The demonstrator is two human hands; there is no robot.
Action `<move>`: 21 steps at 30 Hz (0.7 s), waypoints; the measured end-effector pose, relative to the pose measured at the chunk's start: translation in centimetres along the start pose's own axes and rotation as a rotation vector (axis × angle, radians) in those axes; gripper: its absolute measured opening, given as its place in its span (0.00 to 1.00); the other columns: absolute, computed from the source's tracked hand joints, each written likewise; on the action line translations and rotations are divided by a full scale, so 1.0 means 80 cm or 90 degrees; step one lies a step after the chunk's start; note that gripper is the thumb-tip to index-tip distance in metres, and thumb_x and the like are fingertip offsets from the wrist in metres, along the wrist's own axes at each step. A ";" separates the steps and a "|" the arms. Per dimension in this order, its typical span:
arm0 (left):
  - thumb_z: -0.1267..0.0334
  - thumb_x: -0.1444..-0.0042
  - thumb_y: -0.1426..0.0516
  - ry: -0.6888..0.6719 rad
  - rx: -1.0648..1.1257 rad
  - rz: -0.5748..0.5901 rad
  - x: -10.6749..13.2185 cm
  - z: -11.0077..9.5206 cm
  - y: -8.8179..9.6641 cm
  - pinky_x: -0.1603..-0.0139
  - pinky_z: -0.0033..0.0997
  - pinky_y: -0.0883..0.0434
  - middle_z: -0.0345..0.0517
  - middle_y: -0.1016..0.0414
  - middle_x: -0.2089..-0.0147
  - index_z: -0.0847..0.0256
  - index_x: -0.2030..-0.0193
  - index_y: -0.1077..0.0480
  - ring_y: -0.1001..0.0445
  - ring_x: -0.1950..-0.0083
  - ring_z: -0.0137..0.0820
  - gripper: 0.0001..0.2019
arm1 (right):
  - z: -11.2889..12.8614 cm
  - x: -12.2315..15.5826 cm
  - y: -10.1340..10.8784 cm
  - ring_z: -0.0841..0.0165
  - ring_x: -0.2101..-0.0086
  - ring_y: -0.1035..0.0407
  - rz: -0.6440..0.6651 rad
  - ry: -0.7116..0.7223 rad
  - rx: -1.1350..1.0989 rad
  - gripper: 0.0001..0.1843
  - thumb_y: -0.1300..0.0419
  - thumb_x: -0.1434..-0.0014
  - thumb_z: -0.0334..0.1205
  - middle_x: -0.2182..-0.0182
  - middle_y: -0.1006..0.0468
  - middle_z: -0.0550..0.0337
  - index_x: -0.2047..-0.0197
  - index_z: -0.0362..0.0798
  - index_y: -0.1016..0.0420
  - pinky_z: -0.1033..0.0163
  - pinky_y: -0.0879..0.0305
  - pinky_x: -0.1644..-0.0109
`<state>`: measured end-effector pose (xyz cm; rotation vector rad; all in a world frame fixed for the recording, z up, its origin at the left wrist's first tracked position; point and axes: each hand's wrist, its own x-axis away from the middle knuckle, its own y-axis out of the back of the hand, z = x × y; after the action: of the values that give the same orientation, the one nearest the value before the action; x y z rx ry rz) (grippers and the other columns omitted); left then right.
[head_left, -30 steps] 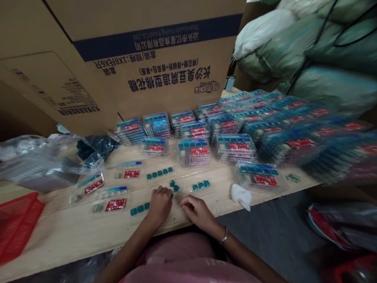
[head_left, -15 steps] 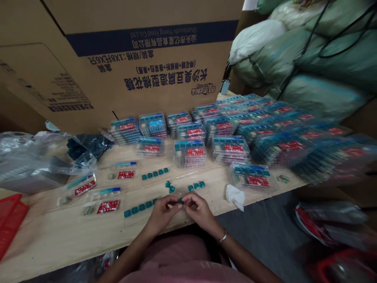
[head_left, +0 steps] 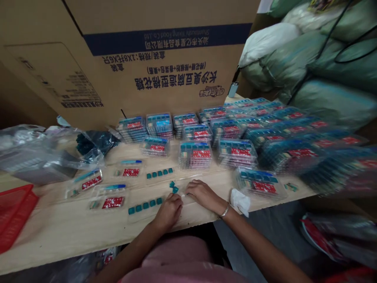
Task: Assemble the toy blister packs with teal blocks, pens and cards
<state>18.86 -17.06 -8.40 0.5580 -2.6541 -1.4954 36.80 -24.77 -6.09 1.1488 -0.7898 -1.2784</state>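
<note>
My left hand [head_left: 170, 211] rests low over the table with its fingers curled together, just below a few loose teal pieces [head_left: 173, 187]. Whatever is between those fingers is hidden. To its right, my right hand [head_left: 203, 194] reaches down with bent fingers pressed together over a clear plastic strip [head_left: 193, 177]. It covers most of this strip, and I cannot make out what the fingertips hold. Left of my hands lies a row of teal square pieces [head_left: 145, 205]. A second teal row [head_left: 160, 173] lies farther back.
Clear trays with a blue pen and red packet [head_left: 113, 202] lie at left. Stacked filled trays [head_left: 196, 154] fill the back and right. A crumpled white tissue [head_left: 240, 201] sits by the front edge, a red basket [head_left: 14, 214] far left, and a large carton [head_left: 165, 78] behind.
My hands were together pinching a small teal piece. Now they are apart, with the right hand over the strip whose teal pieces showed before. The view has shifted slightly.
</note>
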 end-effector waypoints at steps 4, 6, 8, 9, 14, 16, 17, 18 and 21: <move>0.77 0.47 0.49 -0.013 0.027 -0.016 -0.009 0.011 0.019 0.54 0.34 0.30 0.46 0.26 0.61 0.61 0.66 0.29 0.29 0.57 0.33 0.10 | 0.006 -0.002 -0.002 0.66 0.65 0.34 0.010 -0.018 0.019 0.08 0.42 0.39 0.34 0.70 0.24 0.60 0.70 0.47 0.27 0.61 0.42 0.58; 0.78 0.47 0.50 -0.020 -0.021 -0.034 -0.022 0.019 0.030 0.50 0.36 0.31 0.48 0.26 0.57 0.60 0.61 0.29 0.29 0.53 0.34 0.13 | 0.008 -0.002 -0.002 0.66 0.63 0.34 0.008 -0.043 0.006 0.07 0.42 0.39 0.32 0.69 0.24 0.60 0.69 0.47 0.27 0.61 0.43 0.57; 0.79 0.48 0.50 -0.041 -0.101 -0.003 -0.037 0.025 0.039 0.48 0.39 0.32 0.49 0.25 0.57 0.61 0.60 0.29 0.29 0.53 0.36 0.14 | 0.009 -0.001 -0.002 0.66 0.61 0.34 -0.005 -0.074 -0.027 0.05 0.42 0.41 0.30 0.67 0.24 0.59 0.67 0.47 0.27 0.60 0.43 0.56; 0.79 0.47 0.50 -0.051 -0.131 0.025 -0.042 0.026 0.041 0.49 0.40 0.32 0.49 0.25 0.59 0.61 0.62 0.29 0.29 0.54 0.37 0.13 | 0.009 0.001 -0.002 0.66 0.61 0.34 -0.013 -0.089 -0.045 0.06 0.43 0.41 0.28 0.66 0.24 0.59 0.65 0.47 0.27 0.60 0.42 0.55; 0.78 0.48 0.49 -0.034 -0.144 0.023 -0.043 0.030 0.041 0.53 0.39 0.31 0.50 0.26 0.65 0.63 0.67 0.30 0.29 0.58 0.37 0.10 | 0.015 0.015 0.000 0.64 0.57 0.35 -0.070 -0.127 -0.100 0.10 0.43 0.43 0.27 0.60 0.25 0.56 0.59 0.47 0.27 0.59 0.41 0.51; 0.78 0.50 0.49 0.029 -0.042 -0.041 -0.035 0.031 0.040 0.57 0.35 0.31 0.48 0.27 0.65 0.62 0.65 0.30 0.29 0.61 0.34 0.11 | 0.021 0.018 0.001 0.63 0.54 0.35 -0.123 -0.133 -0.123 0.10 0.43 0.43 0.28 0.57 0.25 0.55 0.59 0.47 0.27 0.58 0.41 0.49; 0.78 0.50 0.48 0.072 0.043 -0.079 -0.030 0.031 0.041 0.60 0.32 0.31 0.46 0.27 0.66 0.62 0.65 0.30 0.29 0.63 0.32 0.10 | 0.025 0.018 0.001 0.63 0.55 0.35 -0.151 -0.136 -0.148 0.09 0.43 0.42 0.28 0.58 0.25 0.54 0.59 0.47 0.27 0.58 0.41 0.50; 0.76 0.50 0.47 0.114 0.142 -0.111 -0.026 0.030 0.042 0.63 0.30 0.31 0.44 0.27 0.67 0.62 0.64 0.30 0.29 0.65 0.30 0.09 | 0.029 0.017 0.000 0.63 0.56 0.34 -0.176 -0.138 -0.188 0.09 0.44 0.42 0.28 0.60 0.25 0.55 0.59 0.47 0.27 0.58 0.40 0.51; 0.69 0.51 0.43 0.177 0.408 -0.137 -0.018 0.023 0.047 0.65 0.28 0.32 0.40 0.29 0.70 0.62 0.63 0.30 0.30 0.68 0.28 0.07 | 0.040 0.006 -0.006 0.68 0.64 0.32 -0.216 -0.158 -0.377 0.07 0.45 0.42 0.30 0.67 0.25 0.58 0.63 0.46 0.26 0.64 0.37 0.60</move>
<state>18.77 -13.33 -6.04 1.0196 -2.8664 -0.4932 33.71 -25.89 -5.68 0.6621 -0.3471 -1.8104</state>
